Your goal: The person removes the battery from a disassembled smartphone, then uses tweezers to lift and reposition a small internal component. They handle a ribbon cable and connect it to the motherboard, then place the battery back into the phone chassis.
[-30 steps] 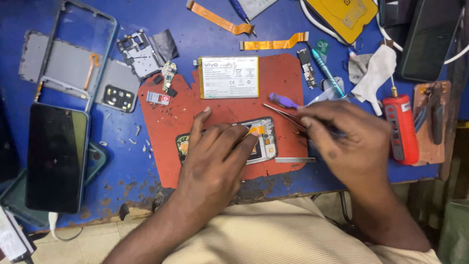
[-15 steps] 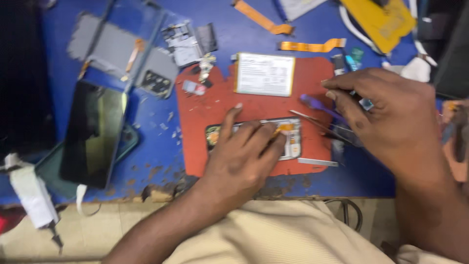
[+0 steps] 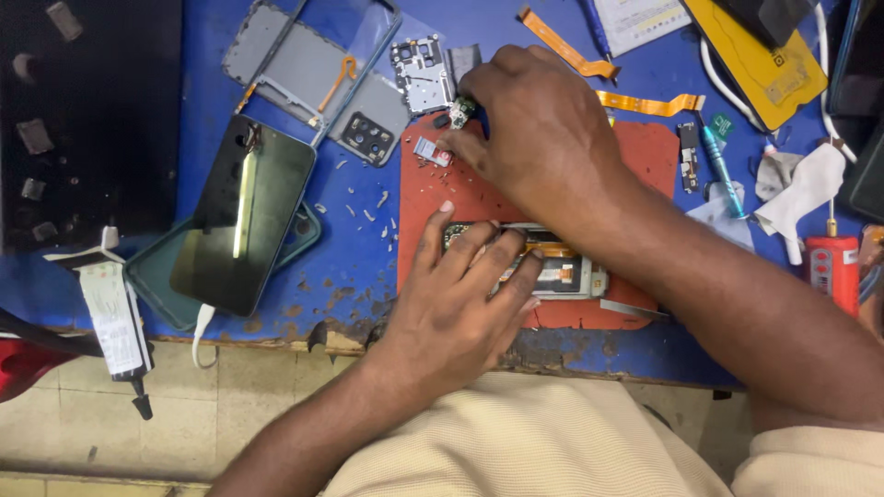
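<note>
On the far left, a dark phone is seen lying screen-up over a teal case, close to the near edge of the blue table; little room is left there, and a sweep that way would push it off. Just beyond, the grey frame is laid flat, well clear of the work.

Moving right, the left hand is pressed down on the opened phone body on the red mat, fingers spread flat over it, not clenched. The body is best kept pinned like this, since it sits near the chipped table edge.

Further right and far, the right hand is reached across, its fingertips pinched at a small part on the mat's far-left corner, beside the metal board. Whether the part is actually gripped cannot be told. A light, straight lift would seem wise; loose scraps are scattered just left of the mat.

At the right, orange ribbons, a screwdriver and a red tool crowd the edge.
</note>
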